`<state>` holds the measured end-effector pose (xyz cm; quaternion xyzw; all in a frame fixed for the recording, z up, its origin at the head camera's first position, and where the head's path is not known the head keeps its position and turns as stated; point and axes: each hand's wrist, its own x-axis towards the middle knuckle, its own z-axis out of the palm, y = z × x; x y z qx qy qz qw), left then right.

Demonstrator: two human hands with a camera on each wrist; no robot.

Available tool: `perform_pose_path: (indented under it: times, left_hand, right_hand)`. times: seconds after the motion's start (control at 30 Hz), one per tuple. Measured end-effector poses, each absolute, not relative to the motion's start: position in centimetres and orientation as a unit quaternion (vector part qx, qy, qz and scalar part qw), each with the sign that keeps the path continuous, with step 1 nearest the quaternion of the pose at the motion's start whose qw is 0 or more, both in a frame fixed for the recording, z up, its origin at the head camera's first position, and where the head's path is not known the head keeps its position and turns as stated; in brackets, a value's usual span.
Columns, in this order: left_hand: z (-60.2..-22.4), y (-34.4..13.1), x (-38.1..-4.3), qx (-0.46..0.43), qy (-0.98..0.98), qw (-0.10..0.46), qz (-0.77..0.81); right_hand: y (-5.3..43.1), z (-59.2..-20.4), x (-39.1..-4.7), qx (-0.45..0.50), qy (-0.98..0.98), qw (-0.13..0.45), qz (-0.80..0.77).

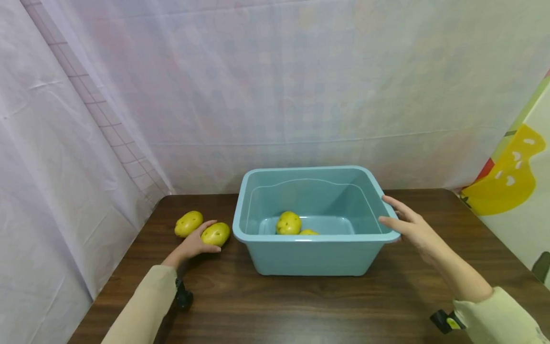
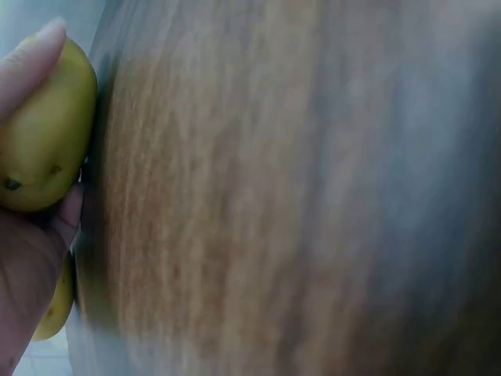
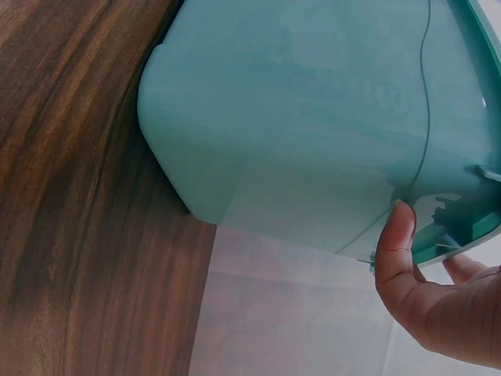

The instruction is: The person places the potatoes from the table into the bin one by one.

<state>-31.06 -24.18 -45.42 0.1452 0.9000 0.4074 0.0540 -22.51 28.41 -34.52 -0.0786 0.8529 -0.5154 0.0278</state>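
Note:
My left hand point(image 1: 194, 243) is on the table at the left, its thumb and fingers round a yellow potato point(image 1: 216, 234) with small dark dimples. In the left wrist view that potato point(image 2: 48, 129) lies between thumb and fingers, close to the wood. Just left of the hand sits another potato point(image 1: 189, 224). A light blue plastic tub point(image 1: 311, 258) stands upright near the table's middle. One potato point(image 1: 288, 223) shows inside it, and a second point(image 1: 308, 232) is mostly hidden by the front rim. My right hand point(image 1: 414, 231) holds the tub's right rim, with fingers under its lip point(image 3: 454, 247).
The dark wooden table point(image 1: 275, 310) extends in front of the tub and to both sides. A pale curtain point(image 1: 301, 95) hangs behind its back edge, and white cloth point(image 1: 51, 181) hangs at the left. A yellow decoration point(image 1: 502, 186) is on the wall at the right.

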Motion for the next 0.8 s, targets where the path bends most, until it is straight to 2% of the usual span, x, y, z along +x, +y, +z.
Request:
perform_pose_path:
  times: [0.27,0.63,0.8]
  left_hand:
    - [-45.7,-23.9,-31.2,0.134,0.901,0.021,0.411]
    - [-44.2,-23.5,-30.7,0.114,0.896,0.031,0.428]
    - [-44.7,-24.0,-31.5,0.106,0.897,0.039,0.428]
  right_hand:
    - [28.4,-34.5,-22.6,-0.080,0.853,0.027,-0.515]
    - [28.4,-34.6,-22.5,-0.080,0.852,0.027,-0.517]
    - [28.4,-34.6,-22.5,-0.081,0.852,0.026,-0.517]
